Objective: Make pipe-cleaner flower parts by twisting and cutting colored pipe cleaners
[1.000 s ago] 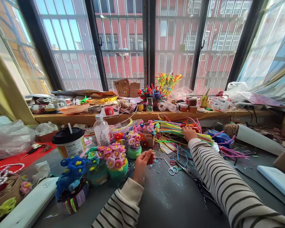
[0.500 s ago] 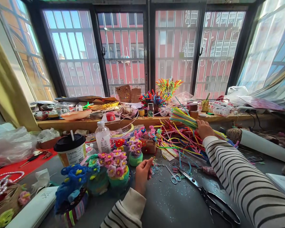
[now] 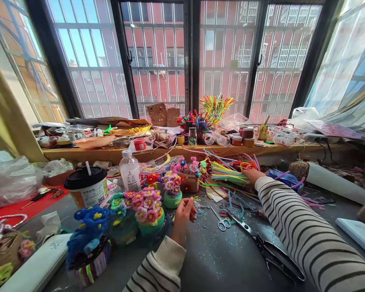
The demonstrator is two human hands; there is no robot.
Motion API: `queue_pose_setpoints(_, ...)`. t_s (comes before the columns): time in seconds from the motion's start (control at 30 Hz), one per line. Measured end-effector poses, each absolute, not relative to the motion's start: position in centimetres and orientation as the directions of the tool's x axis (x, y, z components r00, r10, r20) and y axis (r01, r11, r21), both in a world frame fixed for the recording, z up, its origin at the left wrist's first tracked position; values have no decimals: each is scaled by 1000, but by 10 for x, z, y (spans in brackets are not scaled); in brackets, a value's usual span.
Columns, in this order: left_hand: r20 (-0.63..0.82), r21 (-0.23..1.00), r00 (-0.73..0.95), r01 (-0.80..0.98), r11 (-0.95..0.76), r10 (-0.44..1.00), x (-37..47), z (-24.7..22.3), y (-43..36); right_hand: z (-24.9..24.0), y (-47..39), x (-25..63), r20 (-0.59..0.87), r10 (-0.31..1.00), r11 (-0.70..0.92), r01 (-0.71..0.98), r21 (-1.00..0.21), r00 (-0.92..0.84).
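The right hand (image 3: 251,177) touches pipe cleaners (image 3: 226,173), perhaps steadying them, grip unclear; small scissors (image 3: 222,223) lie right of the closed left hand (image 3: 183,215).

Big windows (image 3: 158,87) with dark frames (image 3: 187,61) let in bright daylight at twelve o'clock. A yellow curtain (image 3: 9,113) hangs at nine o'clock. The gray counter (image 3: 231,263) is at six o'clock.

This looks like a craft workspace by a window (image 3: 214,52). Pipe cleaners (image 3: 226,175), scissors (image 3: 248,229) and fuzzy flowers (image 3: 147,204) crowd the table (image 3: 207,265).
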State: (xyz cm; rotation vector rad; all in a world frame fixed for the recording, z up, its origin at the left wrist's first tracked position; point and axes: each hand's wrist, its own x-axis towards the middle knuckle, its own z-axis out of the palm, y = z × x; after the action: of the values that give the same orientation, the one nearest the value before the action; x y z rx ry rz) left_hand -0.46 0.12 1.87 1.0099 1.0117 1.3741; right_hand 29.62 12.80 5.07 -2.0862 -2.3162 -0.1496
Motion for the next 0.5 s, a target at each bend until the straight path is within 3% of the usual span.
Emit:
queue_pose_setpoints(0.1, 14, 965, -36, -263, -23, 999, -5, 18, 1, 71, 137, 298, 50, 994, 96, 995, 21, -97)
queue_pose_setpoints(0.3, 32, 965, -11, -261, -34, 999, -6, 12, 3, 89, 158, 272, 454, 890, 54, 998, -19, -39)
queue_pose_setpoints(0.5, 33, 957, 7, -287, -30, 999, -6, 12, -1, 68, 176, 236, 308, 951, 31, 999, -44, -16)
